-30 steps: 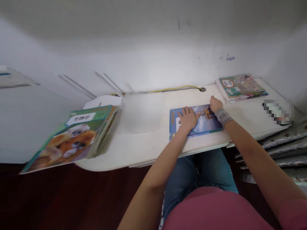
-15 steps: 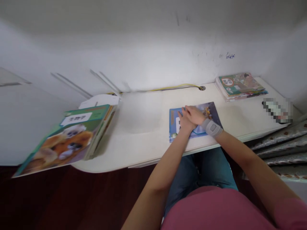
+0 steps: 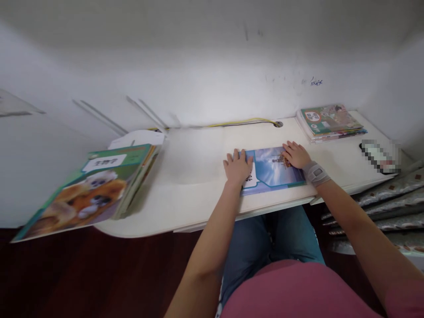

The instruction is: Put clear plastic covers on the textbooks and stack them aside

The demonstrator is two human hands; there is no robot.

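Note:
A blue textbook (image 3: 272, 170) lies flat on the white desk (image 3: 195, 190) before me, its cover showing a cloudy sky and a yellowish structure. My left hand (image 3: 237, 168) rests palm down on its left end, fingers spread, partly hiding the white title label. On the right end lies my right hand (image 3: 296, 155), fingers stretched over the cover's edge; a grey band (image 3: 318, 173) is round that wrist. Neither hand grips the book.
A tall stack of textbooks (image 3: 99, 190) stands at the desk's left end. Another stack of books (image 3: 333, 121) sits at the back right, near a blurred-out phone-like object (image 3: 379, 157). A yellow cable (image 3: 235, 123) runs along the wall. Patterned grey folds (image 3: 394, 190) hang at right.
My hands were together over the middle of the book. They have moved apart, left hand to the left end and right hand to the right end, uncovering the cover's middle.

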